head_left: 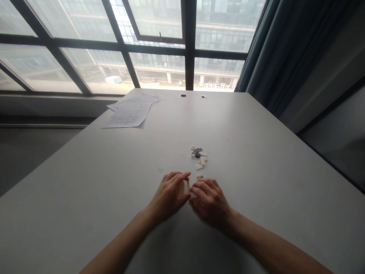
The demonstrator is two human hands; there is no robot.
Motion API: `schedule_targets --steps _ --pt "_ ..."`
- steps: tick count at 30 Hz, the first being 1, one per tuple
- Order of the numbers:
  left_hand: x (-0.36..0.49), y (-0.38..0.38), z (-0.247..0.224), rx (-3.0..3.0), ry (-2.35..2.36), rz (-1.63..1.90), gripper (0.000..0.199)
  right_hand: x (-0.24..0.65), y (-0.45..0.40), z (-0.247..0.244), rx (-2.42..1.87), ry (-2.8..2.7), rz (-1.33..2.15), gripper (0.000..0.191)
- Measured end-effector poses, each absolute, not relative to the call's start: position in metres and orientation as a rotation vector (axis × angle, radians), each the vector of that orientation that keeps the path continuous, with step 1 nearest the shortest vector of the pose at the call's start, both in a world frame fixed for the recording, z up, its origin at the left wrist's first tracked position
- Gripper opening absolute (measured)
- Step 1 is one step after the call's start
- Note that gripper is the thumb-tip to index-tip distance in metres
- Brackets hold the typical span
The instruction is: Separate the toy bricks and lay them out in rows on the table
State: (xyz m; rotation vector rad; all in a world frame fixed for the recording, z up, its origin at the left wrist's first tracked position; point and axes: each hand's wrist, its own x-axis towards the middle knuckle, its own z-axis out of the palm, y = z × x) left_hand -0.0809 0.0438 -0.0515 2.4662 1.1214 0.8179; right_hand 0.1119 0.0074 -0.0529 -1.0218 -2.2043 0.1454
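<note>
Low in the middle of the head view, my left hand [171, 193] curls around a small tan toy-brick build [181, 188], thumb below and fingers above. The build's ridged side shows between them, and a narrow upright piece [188, 185] stands at its right. My right hand [210, 198] has its fingertips pressed together against that narrow piece; its palm side is hidden. A tiny yellow and grey brick [199, 177] lies just beyond the right fingers. Farther off is a loose pile of white and grey bricks [197, 153].
Both forearms rest over the white table [256, 160]. Printed paper sheets [129, 112] lie at its far left. Two round cable holes, one of them here [183, 96], sit near the back edge. Windows rise behind, with a dark curtain [270, 57] on the right.
</note>
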Motion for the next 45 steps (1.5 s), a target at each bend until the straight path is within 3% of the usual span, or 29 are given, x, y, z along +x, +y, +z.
schedule_targets --steps 6,12,45 --pt "-0.086 0.043 -0.05 2.509 1.139 0.813 0.049 0.111 0.008 -0.053 -1.001 -2.342 0.151 0.015" --pt "-0.102 0.048 -0.051 2.551 1.104 0.745 0.064 0.11 0.008 -0.053 -0.996 -2.411 0.175 0.027" --pt "-0.1 0.049 -0.052 2.426 1.053 0.803 0.044 0.11 0.008 -0.053 -0.921 -2.474 0.171 0.023"
